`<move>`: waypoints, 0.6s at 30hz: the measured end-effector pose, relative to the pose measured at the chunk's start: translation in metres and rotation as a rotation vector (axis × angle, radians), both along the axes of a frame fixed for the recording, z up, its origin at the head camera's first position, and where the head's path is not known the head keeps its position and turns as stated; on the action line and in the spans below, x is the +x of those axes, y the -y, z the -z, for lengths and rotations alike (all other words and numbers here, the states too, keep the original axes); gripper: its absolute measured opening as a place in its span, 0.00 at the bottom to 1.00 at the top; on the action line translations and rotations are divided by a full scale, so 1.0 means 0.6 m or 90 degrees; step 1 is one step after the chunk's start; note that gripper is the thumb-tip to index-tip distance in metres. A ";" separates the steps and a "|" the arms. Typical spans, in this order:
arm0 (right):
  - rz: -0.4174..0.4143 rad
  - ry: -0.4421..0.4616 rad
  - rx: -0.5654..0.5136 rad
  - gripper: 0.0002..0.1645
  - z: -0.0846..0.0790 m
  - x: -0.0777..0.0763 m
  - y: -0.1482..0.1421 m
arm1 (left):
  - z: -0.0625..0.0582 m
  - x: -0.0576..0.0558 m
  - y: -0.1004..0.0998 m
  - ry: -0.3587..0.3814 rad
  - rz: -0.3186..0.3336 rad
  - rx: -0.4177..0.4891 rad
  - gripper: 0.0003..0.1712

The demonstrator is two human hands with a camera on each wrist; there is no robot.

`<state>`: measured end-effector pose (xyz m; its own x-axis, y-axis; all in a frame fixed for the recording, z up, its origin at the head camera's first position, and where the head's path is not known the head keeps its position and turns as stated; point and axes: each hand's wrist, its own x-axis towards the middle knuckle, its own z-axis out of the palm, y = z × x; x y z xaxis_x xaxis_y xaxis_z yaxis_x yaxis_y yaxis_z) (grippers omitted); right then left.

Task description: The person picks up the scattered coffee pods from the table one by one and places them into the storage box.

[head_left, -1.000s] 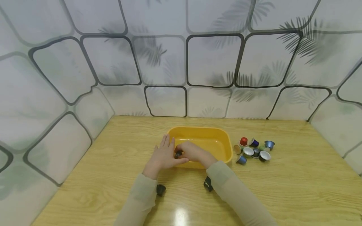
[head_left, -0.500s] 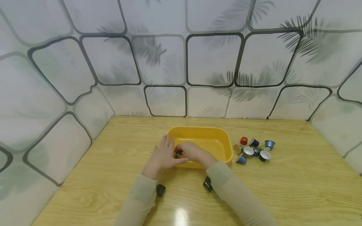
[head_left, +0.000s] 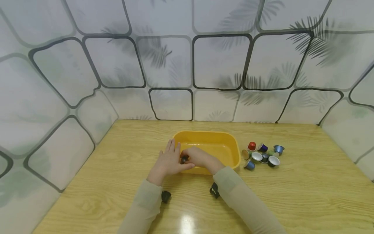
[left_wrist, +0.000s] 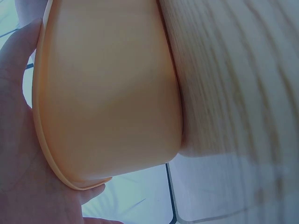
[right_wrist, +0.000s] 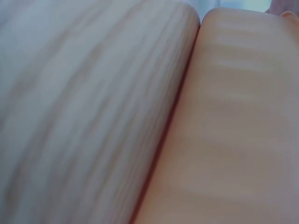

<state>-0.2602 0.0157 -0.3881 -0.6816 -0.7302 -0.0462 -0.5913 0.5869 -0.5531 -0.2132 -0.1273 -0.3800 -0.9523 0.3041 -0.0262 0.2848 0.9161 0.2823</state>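
A yellow plastic basin (head_left: 222,150) stands on the wooden table. My left hand (head_left: 168,163) rests over its near left corner, fingers straight and spread; in the left wrist view, the thumb (left_wrist: 21,46) lies along the basin's rim (left_wrist: 37,116). Over the basin's left end, my right hand (head_left: 200,158) has its fingers curled and pinches a small dark coffee capsule (head_left: 184,160), which they partly cover. The right wrist view catches only the basin's outer wall (right_wrist: 233,116) and the tabletop, with a bit of skin in the upper right corner.
Right of the basin lies a loose group of coffee capsules, among them a red one (head_left: 252,146), a blue one (head_left: 249,165) and a white-lidded one (head_left: 273,161). Small black devices (head_left: 166,196) sit at the sleeves. A patterned wall (head_left: 216,105) closes off the table's back.
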 end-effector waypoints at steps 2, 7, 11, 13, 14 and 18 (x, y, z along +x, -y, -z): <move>0.003 0.001 0.001 0.08 0.000 0.000 0.000 | 0.000 0.000 0.000 -0.002 0.001 -0.001 0.61; -0.002 0.000 -0.012 0.11 -0.003 0.000 -0.004 | 0.001 -0.001 0.001 -0.002 0.001 -0.002 0.61; 0.002 0.000 -0.028 0.15 -0.006 0.004 -0.009 | 0.000 0.000 0.001 0.001 0.001 0.001 0.61; 0.017 0.012 -0.033 0.18 -0.006 0.004 -0.010 | 0.000 -0.001 0.001 0.003 0.000 0.002 0.61; 0.024 0.014 -0.034 0.19 -0.008 0.005 -0.011 | 0.000 -0.001 0.001 0.005 0.000 0.002 0.61; 0.046 0.016 -0.045 0.22 -0.012 0.005 -0.017 | 0.001 -0.002 0.002 0.010 0.000 -0.001 0.62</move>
